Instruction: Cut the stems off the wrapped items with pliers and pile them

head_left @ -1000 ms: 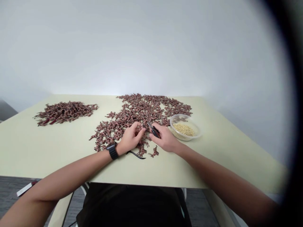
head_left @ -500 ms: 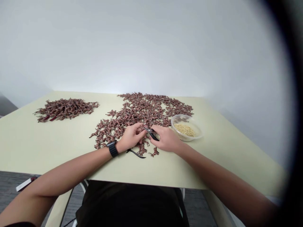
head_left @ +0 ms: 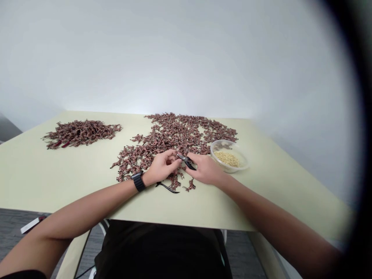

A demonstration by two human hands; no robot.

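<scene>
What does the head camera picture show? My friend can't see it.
The right hand holds black-handled pliers, tips by the left hand, over small brown pieces spread on a table; a clear tub of gold bits stands right, another brown heap left.

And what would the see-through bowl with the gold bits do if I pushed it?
The bowl would probably slide rather than tip, because it looks wide and low. It's likely light for its size, since its sides look like thin plastic. The gold bits look loose inside, so a hard shove might make them shift.
</scene>
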